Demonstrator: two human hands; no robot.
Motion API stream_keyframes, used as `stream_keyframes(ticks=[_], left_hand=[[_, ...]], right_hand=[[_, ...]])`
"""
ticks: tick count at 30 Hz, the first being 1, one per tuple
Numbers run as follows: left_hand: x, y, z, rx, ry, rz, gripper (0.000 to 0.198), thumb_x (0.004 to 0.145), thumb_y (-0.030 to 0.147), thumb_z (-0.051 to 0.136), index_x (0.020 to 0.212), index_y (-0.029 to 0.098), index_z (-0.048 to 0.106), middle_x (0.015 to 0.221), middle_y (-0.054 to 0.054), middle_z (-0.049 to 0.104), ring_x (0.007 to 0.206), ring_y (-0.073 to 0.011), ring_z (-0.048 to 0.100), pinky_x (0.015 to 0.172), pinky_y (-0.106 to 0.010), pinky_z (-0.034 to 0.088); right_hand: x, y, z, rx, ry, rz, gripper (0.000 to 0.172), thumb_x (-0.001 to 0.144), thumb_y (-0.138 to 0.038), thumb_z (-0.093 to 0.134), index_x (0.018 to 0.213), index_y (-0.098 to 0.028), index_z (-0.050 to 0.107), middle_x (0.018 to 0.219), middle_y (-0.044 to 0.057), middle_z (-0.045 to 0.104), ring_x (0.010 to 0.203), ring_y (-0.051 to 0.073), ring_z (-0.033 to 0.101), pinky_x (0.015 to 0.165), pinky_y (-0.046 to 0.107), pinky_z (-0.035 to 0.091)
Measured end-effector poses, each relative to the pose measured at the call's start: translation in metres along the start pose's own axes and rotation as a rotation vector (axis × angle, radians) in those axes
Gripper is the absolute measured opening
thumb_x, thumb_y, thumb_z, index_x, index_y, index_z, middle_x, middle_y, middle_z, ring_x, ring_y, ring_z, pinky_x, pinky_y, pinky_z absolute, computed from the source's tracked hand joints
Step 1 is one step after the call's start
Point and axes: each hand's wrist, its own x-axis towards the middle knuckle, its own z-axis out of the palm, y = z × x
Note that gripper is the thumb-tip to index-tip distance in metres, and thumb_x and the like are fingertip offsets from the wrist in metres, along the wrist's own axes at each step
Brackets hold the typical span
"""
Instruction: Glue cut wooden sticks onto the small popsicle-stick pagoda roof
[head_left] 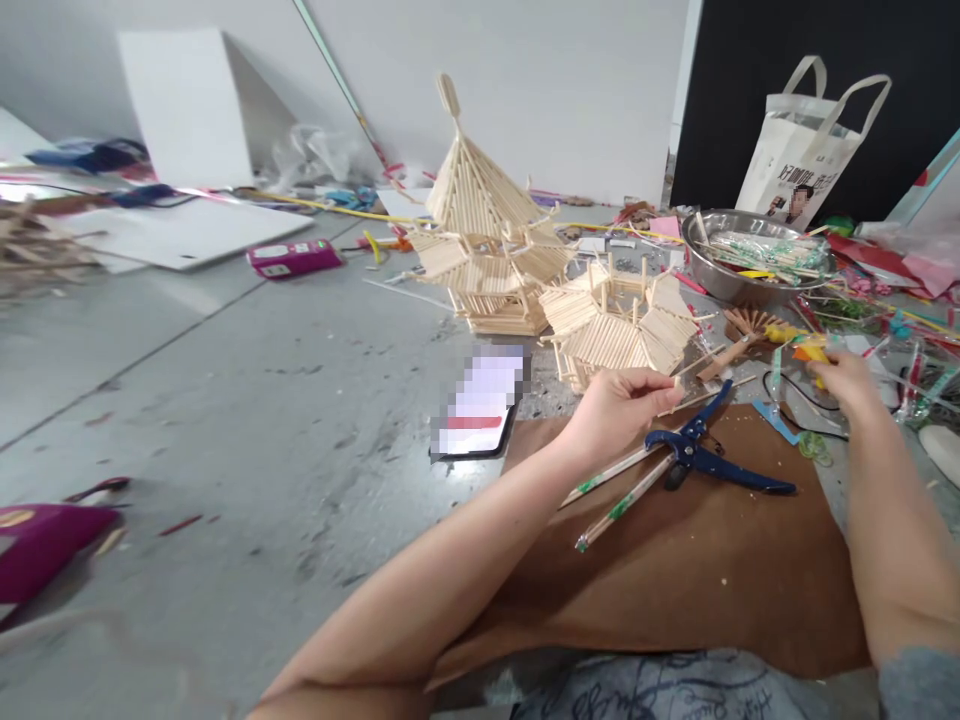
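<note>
Pinching a small pale piece [677, 383] between thumb and fingertips, the left hand [616, 408] is above the far edge of a brown sheet [720, 590]; most of the piece is hidden, so its long axis cannot be told. The right hand [847, 380] curls around a yellow-and-orange tool [814, 354], whose yellow part extends leftward from the fingers. Below the left hand lies a blue cutter [694, 450], one long handle pointing right, beside two wrapped sticks [622, 505] slanting from lower left to upper right; the green print on them is too small to read. Beyond stand a smaller stick model [622, 325] and a taller stick model [491, 240], upright, its spire pointing up. A phone [480, 405] lies on the floor [300, 450], its screen pixelated. Farther off are a steel bowl [720, 275] and a white bag [795, 150] with Chinese characters beginning 好, the rest blurred. The purple pack [294, 259] bears an illegible label.
</note>
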Motion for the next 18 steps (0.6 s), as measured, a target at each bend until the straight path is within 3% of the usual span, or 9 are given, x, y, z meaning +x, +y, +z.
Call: stream_keyframes(ticks=[4,6,7,9,13,16,18], left_hand=[[0.002,-0.006,-0.002,0.055,0.014,-0.002,0.015,0.069,0.029,0.066,0.067,0.014,0.064,0.055,0.003,0.056,0.039,-0.003,0.039,0.039,-0.017,0.031],[0.002,-0.009,-0.003,0.129,0.025,0.043,0.016,0.071,0.03,0.064,0.068,0.014,0.065,0.058,0.002,0.059,0.043,-0.0042,0.043,0.042,-0.018,0.035],[0.002,-0.01,-0.004,0.176,0.035,0.085,0.015,0.072,0.03,0.063,0.069,0.015,0.066,0.058,0.001,0.06,0.046,-0.0053,0.045,0.044,-0.018,0.037],[0.0,-0.012,-0.004,0.288,0.065,0.182,0.015,0.073,0.029,0.062,0.07,0.016,0.067,0.06,0.001,0.061,0.052,-0.0072,0.049,0.048,-0.019,0.04],[-0.002,-0.013,-0.006,0.483,0.134,0.317,0.016,0.075,0.029,0.06,0.069,0.017,0.067,0.062,0.001,0.064,0.056,-0.0086,0.052,0.051,-0.02,0.04],[-0.001,-0.012,-0.008,0.522,0.165,0.356,0.016,0.076,0.029,0.058,0.072,0.017,0.068,0.066,0.0,0.067,0.056,-0.0086,0.053,0.052,-0.02,0.04],[-0.001,-0.012,-0.009,0.527,0.171,0.367,0.015,0.076,0.029,0.059,0.074,0.017,0.068,0.067,0.0,0.068,0.056,-0.0086,0.054,0.053,-0.021,0.041]], right_hand=[[-0.013,-0.031,-0.025,0.364,0.027,0.05,0.016,0.065,-0.032,0.062,0.073,-0.023,0.053,0.067,0.002,0.055,0.052,0.013,0.051,0.05,0.029,0.044],[-0.025,-0.052,-0.037,0.783,-0.055,0.01,0.019,0.057,-0.026,0.07,0.067,-0.022,0.054,0.063,-0.001,0.051,0.051,0.011,0.048,0.048,0.028,0.044],[-0.031,-0.063,-0.042,0.873,-0.12,-0.019,0.018,0.057,-0.026,0.071,0.064,-0.022,0.054,0.058,-0.001,0.049,0.05,0.011,0.048,0.047,0.028,0.043],[-0.045,-0.081,-0.049,0.935,-0.22,-0.057,0.02,0.059,-0.029,0.07,0.076,-0.021,0.061,0.056,-0.001,0.051,0.049,0.013,0.049,0.046,0.028,0.042],[-0.067,-0.106,-0.049,0.968,-0.277,-0.056,0.027,0.052,-0.022,0.072,0.077,-0.02,0.062,0.079,0.004,0.062,0.052,0.011,0.05,0.046,0.027,0.04],[-0.073,-0.113,-0.045,1.058,-0.378,-0.02,0.031,0.051,-0.02,0.068,0.082,-0.021,0.063,0.076,0.003,0.062,0.05,0.01,0.046,0.043,0.026,0.037],[-0.074,-0.115,-0.044,1.127,-0.416,-0.003,0.024,0.054,-0.024,0.065,0.077,-0.021,0.062,0.071,0.001,0.058,0.051,0.011,0.047,0.044,0.027,0.038]])
